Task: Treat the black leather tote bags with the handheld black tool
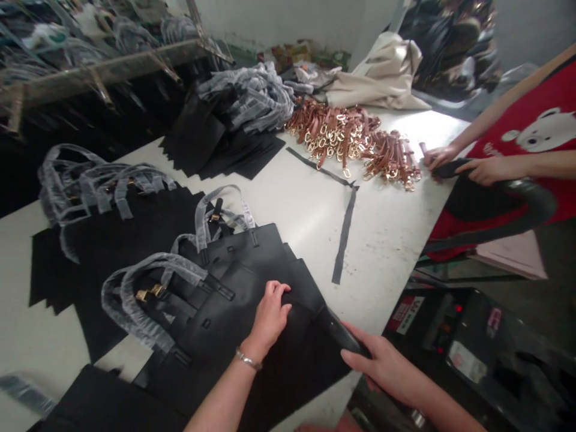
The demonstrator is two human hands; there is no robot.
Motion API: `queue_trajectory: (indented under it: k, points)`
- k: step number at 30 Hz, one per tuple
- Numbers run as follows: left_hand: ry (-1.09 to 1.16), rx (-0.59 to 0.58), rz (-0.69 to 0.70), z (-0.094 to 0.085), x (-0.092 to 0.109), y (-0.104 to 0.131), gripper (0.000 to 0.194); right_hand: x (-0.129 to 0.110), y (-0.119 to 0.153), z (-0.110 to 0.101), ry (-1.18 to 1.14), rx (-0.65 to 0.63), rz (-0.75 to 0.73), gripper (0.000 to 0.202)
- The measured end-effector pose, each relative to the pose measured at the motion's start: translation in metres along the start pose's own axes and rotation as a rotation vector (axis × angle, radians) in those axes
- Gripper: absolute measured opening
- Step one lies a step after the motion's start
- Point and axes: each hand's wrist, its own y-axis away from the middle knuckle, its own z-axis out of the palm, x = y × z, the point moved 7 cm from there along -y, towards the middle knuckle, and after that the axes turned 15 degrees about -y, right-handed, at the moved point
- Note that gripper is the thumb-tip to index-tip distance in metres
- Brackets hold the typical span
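While the right hand [382, 363] wraps firmly around a black tubular tool [344, 337] | left hand [271, 312]: fingers half-curled, any pinch on material cannot be told | black bag [225, 329]: lying flat, directly under the left hand, left of the right hand.

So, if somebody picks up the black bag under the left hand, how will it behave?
The bag will probably bend only a little, as it lies flat with straight edges under the left hand. Its handles may feel slippery, since they are wrapped in shiny plastic. Lying flat, it seems unlikely to roll.
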Motion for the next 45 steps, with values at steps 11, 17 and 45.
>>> queue_trajectory:
  k: [11,17,45]
  points:
    - [0.061,-0.015,0.064,-0.003,0.001,0.0,0.037,-0.03,-0.009,0.019,0.105,-0.062,0.007,0.057]
    - [0.012,-0.056,0.11,0.002,0.001,-0.006,0.036,-0.031,-0.023,0.024,0.071,0.01,-0.047,0.062]
    - [-0.05,0.097,0.709,0.068,0.118,0.096,0.014,-0.043,-0.016,-0.007,0.112,0.106,-0.123,0.072]
